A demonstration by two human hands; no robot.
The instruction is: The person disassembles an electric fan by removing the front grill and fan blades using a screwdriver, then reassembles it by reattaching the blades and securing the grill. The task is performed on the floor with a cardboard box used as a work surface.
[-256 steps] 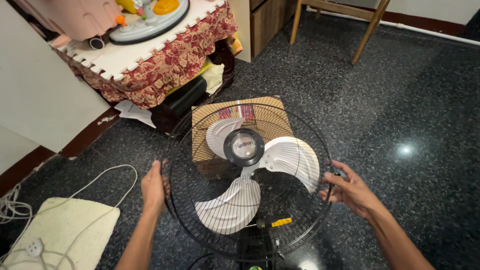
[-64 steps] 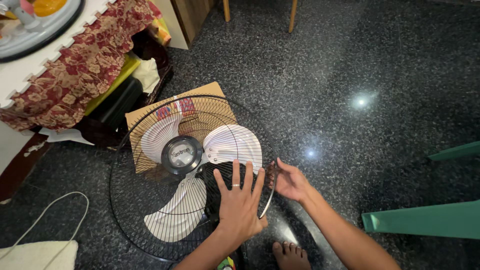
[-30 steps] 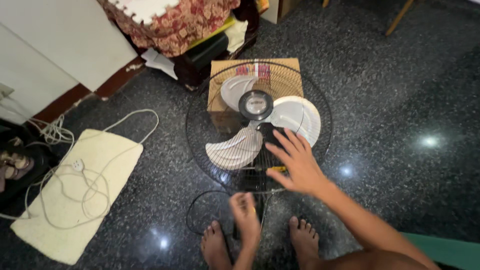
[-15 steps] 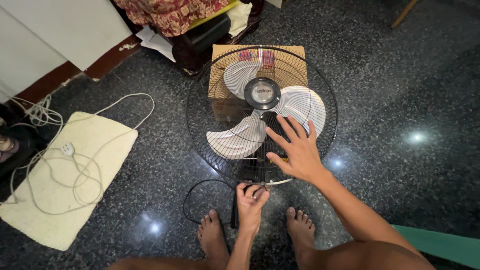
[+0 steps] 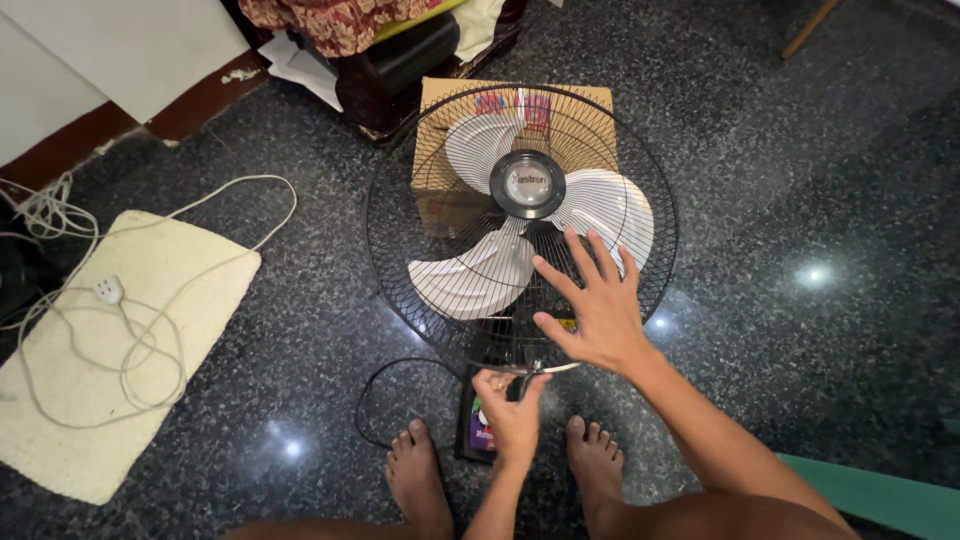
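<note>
A fan [image 5: 520, 220] tilts up from the dark floor [image 5: 780, 180] before bare feet; the right hand [image 5: 592, 310] lies flat, fingers spread, on its wire grille [image 5: 400, 250]. The left hand [image 5: 508, 410] pinches a clip [image 5: 525, 368] at the grille's bottom rim. If it springs loose, the grille could drop onto the toes or nip a finger.

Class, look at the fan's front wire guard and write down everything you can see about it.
The wire guard is a round black cage of thin spokes, apparently metal, fanning out from a dark round hub cap. It faces up toward the camera, with three pale translucent blades visible behind it. The right hand lies spread on its lower right part. At the bottom rim, the left hand pinches a small metal clip.
</note>
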